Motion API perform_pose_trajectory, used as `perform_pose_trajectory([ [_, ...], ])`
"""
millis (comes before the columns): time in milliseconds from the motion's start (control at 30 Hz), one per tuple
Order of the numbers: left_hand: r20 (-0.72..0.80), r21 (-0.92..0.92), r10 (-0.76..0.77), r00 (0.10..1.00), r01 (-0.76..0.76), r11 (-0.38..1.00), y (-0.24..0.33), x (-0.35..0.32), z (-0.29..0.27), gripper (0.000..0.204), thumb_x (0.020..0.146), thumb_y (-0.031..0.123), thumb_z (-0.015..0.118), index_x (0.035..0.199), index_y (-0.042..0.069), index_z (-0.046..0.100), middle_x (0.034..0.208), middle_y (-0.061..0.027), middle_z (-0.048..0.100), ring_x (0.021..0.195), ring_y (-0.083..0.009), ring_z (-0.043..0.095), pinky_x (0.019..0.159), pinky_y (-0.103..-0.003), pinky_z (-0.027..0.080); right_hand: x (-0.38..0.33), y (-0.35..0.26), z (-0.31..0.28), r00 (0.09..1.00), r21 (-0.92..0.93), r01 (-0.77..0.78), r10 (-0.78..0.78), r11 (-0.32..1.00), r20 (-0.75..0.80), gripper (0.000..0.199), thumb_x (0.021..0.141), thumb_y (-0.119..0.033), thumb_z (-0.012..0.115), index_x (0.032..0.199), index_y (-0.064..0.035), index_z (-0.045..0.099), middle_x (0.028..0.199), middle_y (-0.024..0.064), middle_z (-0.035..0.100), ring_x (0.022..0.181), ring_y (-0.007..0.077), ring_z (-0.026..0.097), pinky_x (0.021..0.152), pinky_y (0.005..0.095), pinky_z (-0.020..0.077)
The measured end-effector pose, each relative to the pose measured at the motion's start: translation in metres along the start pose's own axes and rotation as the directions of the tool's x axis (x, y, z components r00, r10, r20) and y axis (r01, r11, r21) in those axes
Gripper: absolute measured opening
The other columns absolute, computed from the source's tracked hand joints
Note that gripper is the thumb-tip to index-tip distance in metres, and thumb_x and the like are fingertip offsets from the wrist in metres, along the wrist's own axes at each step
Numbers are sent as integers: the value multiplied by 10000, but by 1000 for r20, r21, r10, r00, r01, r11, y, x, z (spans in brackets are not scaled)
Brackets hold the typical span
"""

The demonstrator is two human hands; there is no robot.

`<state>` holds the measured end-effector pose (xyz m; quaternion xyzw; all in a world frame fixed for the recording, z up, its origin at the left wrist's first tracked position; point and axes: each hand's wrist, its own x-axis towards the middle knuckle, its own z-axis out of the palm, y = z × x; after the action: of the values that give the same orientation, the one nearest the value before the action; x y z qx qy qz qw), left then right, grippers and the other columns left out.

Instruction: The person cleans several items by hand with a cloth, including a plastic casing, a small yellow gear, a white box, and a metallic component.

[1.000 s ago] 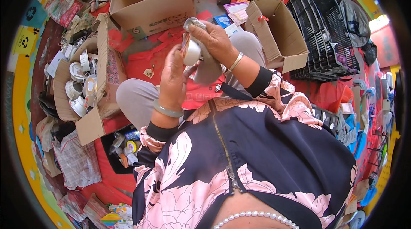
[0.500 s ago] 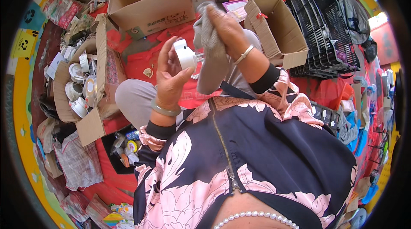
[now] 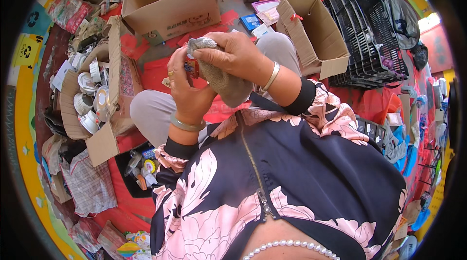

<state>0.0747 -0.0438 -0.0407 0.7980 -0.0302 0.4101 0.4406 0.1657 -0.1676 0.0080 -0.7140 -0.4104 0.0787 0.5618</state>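
My left hand (image 3: 188,92) and my right hand (image 3: 239,59) meet over my lap. A grey knitted cloth (image 3: 224,81), perhaps a glove or a sock, is gripped in my right hand and bunched at its fingertips, its loose end hanging below. Those fingertips press the cloth against something at the raised fingers of my left hand, which are closed around it. Only a pale edge shows there; the white plug-in device with metal prongs, seen in my left hand a moment earlier, is mostly hidden by cloth and fingers.
On the left an open carton (image 3: 127,72) holds several round white devices. Beside it lies a black tray (image 3: 127,175) of small items. Ahead stands a large open cardboard box (image 3: 177,17), with a smaller box (image 3: 318,34) and black plastic crates (image 3: 365,36) to the right.
My right hand has moved left and down, bringing the cloth onto the white device in my left hand. The device is now covered. A blue box on the floor has come into view.
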Motion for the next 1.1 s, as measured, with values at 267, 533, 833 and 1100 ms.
perform_pose_trajectory([
  [267,-48,69,-11,999,14,998,2,2,-7,810,584,121,834,1265,8,410,1220,-152,445,1117,-282,474,936,-358,405,-2,15,14,920,211,128,-37,969,-389,284,883,-270,593,1003,-14,613,810,92,645,698,165,608,639,281,483],
  [533,49,-558,-373,927,335,759,11,11,-15,765,755,146,758,1353,29,296,1167,-94,445,1098,-183,454,945,-311,379,8,1,-9,979,190,79,-40,979,-200,282,949,-243,498,1057,-3,600,905,64,637,779,96,580,721,255,486],
  [833,302,-896,-702,645,443,21,-12,8,0,437,946,453,391,1136,79,513,1093,-89,576,1033,-219,555,903,-345,449,-4,10,45,831,-609,467,-554,641,54,411,750,-158,629,1146,-70,563,1142,121,601,1098,263,563,896,324,477],
  [1100,431,-887,-666,608,420,-191,-7,6,-8,483,921,505,404,1114,89,555,1089,-66,592,1015,-224,567,912,-350,443,-3,11,49,774,-609,554,-620,568,127,381,721,-132,631,1095,-71,587,1137,111,603,1090,250,569,906,313,473],
])
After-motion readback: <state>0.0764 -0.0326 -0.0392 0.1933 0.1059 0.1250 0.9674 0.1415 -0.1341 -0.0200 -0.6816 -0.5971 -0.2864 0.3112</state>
